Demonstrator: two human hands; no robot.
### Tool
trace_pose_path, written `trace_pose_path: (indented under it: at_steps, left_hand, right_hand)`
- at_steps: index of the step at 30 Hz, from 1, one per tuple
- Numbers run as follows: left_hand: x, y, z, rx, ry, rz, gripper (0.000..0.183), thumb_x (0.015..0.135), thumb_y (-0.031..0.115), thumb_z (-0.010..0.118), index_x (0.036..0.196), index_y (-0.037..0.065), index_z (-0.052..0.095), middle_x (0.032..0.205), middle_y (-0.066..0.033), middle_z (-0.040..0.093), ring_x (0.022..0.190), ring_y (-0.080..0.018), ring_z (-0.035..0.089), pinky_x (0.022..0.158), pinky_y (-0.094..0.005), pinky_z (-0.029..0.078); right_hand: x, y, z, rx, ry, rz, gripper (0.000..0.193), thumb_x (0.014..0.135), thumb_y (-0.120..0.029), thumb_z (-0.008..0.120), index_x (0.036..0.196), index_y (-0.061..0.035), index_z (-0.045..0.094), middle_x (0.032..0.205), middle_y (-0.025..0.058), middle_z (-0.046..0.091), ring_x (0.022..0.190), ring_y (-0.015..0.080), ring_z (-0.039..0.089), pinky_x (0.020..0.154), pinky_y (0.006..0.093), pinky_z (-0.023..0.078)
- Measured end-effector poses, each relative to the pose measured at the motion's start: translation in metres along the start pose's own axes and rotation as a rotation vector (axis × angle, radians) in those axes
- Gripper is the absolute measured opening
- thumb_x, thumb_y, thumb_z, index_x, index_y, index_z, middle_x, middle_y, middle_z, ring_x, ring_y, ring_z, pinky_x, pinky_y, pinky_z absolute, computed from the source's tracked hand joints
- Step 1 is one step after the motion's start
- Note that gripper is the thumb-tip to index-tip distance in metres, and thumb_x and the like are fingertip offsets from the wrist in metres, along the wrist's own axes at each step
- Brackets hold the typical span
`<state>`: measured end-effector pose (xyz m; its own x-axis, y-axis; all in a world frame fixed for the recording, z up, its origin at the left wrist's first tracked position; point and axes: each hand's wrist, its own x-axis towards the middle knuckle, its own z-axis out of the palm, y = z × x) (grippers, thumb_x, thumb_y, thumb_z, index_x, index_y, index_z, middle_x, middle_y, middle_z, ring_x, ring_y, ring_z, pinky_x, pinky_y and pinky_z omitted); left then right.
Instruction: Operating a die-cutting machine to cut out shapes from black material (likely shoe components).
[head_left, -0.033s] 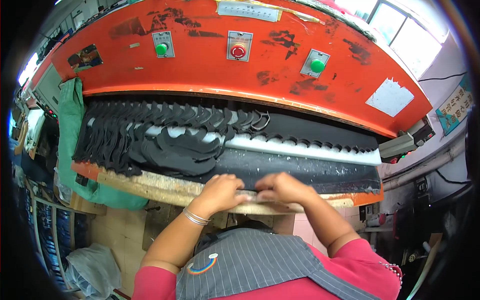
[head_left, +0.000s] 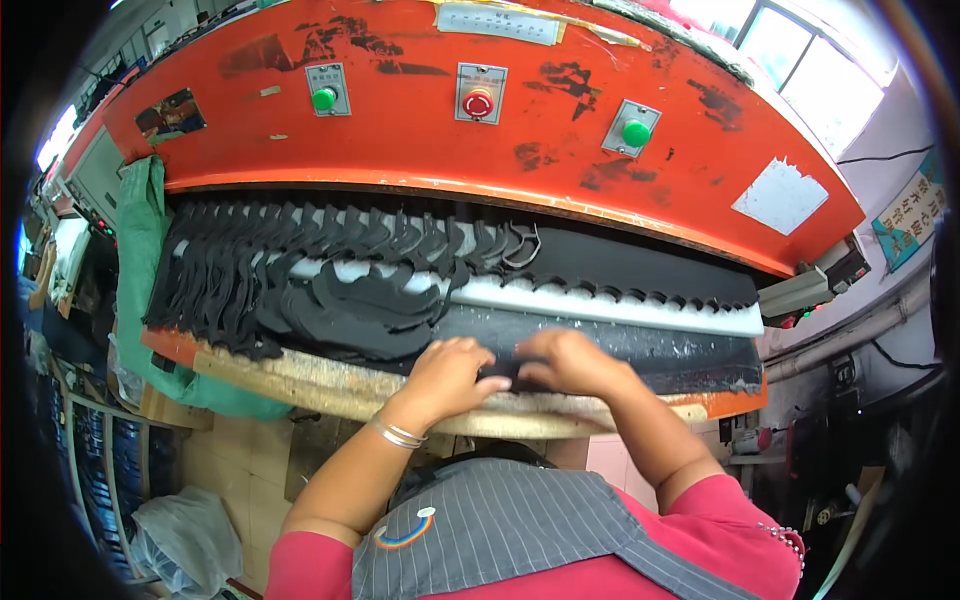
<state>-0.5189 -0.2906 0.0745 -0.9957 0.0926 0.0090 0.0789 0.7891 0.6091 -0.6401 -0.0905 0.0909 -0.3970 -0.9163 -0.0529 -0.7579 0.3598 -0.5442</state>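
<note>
Over the near edge of a press bed, my left hand (head_left: pixel 449 378) has its thumb stretched away from its bent fingers. My right hand (head_left: pixel 570 362) faces it, slightly blurred, its thumb and fingers apart over the black bed surface (head_left: pixel 660 358). I make out nothing held in either hand. Just left of my left hand lies a loose pile of curved black foam pieces (head_left: pixel 352 318). Behind the hands runs a white strip (head_left: pixel 640 308), with a black sheet (head_left: pixel 640 262) with a scalloped edge beyond it.
Cut black strips (head_left: pixel 215 265) crowd the left of the bed. A worn wooden edge (head_left: pixel 310 385) borders its front. Above stands the orange press body (head_left: pixel 400 140) with a red button (head_left: pixel 478 102) and two green buttons (head_left: pixel 635 133). Green cloth (head_left: pixel 140 260) hangs at left.
Both hands have risen slightly from the wooden front edge toward the black bed surface. My left thumb now sticks out further. The foam pile looks unchanged.
</note>
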Motion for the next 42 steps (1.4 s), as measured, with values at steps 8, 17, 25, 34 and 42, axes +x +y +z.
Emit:
trace_pose_path:
  at_steps: [8, 17, 25, 34, 42]
  left_hand:
    - [0.031, -0.061, 0.052, 0.280, 0.213, 0.057, 0.062, 0.078, 0.027, 0.072, 0.130, 0.000, 0.051, 0.136, -0.0149, 0.050, 0.132, -0.0299, 0.041, 0.112, -0.0415, 0.030]
    - [0.034, -0.074, 0.054, 0.330, 0.210, 0.102, 0.068, 0.076, 0.026, 0.073, 0.134, 0.001, 0.047, 0.142, -0.0133, 0.045, 0.136, -0.0285, 0.037, 0.112, -0.0421, 0.028]
    - [0.026, 0.007, 0.029, -0.742, 0.428, 0.340, 0.073, 0.087, 0.045, 0.065, 0.134, -0.003, 0.037, 0.127, -0.0234, 0.044, 0.121, -0.0356, 0.044, 0.105, -0.0417, 0.034]
    - [-0.020, 0.039, 0.036, -0.949, 0.306, 0.169, 0.026, 0.092, 0.017, 0.062, 0.110, 0.000, 0.053, 0.115, -0.0110, 0.054, 0.101, -0.0145, 0.051, 0.087, -0.0287, 0.043]
    - [-0.017, 0.001, 0.023, -1.857, 0.626, -0.067, 0.049, 0.102, 0.046, 0.031, 0.072, 0.009, 0.043, 0.069, -0.0027, 0.043, 0.068, -0.0179, 0.052, 0.091, -0.0505, 0.047]
  right_hand:
    - [0.103, 0.043, 0.009, -0.595, -0.019, -0.239, 0.028, 0.077, -0.008, 0.056, 0.102, -0.0042, 0.066, 0.105, 0.0121, 0.063, 0.102, 0.0303, 0.060, 0.093, 0.0387, 0.045]
    - [0.075, 0.029, -0.101, -0.007, 0.058, -0.158, 0.051, 0.067, -0.013, 0.081, 0.112, -0.0032, 0.059, 0.105, 0.0132, 0.061, 0.097, 0.0284, 0.061, 0.085, 0.0355, 0.049]
    - [-0.029, -0.019, -0.012, 0.921, 0.586, -0.003, 0.060, 0.072, -0.004, 0.081, 0.120, -0.0021, 0.045, 0.113, 0.0117, 0.057, 0.104, 0.0200, 0.057, 0.092, 0.0333, 0.045]
    - [-0.041, -0.070, 0.044, 0.409, 0.515, -0.028, 0.032, 0.069, -0.005, 0.077, 0.100, -0.0083, 0.070, 0.104, 0.0089, 0.062, 0.095, 0.0236, 0.055, 0.082, 0.0353, 0.046]
    - [-0.043, -0.067, 0.016, 0.653, 0.478, 0.117, 0.021, 0.076, -0.011, 0.075, 0.092, 0.0009, 0.068, 0.112, 0.0143, 0.063, 0.106, 0.0235, 0.059, 0.094, 0.0378, 0.044]
